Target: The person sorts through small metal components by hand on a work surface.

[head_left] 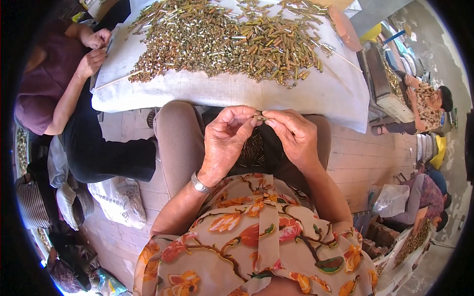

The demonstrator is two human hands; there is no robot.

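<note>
My left hand [227,138] and my right hand [295,137] meet above my lap, thumbs and forefingers pinched together. Between their fingertips is a small brass-coloured metal fitting [260,118], partly covered, so its exact kind does not show. Below the hands, between my knees, a dark container [242,162] holds many thin metal pieces. Just beyond my knees, a large heap of small golden metal parts [212,47] lies on a table with a white cover [173,93]. Ring-like nuts lie mostly at its left, and longer rod-shaped pieces at its right.
Thin sticks [114,83] lie beside the heap, and a pinkish-orange plastic piece [344,28] sits at the far right corner. A co-worker's hands [94,59] work at the table's left edge. White plastic bags [118,201] stand on the tiled floor; other people sit at right.
</note>
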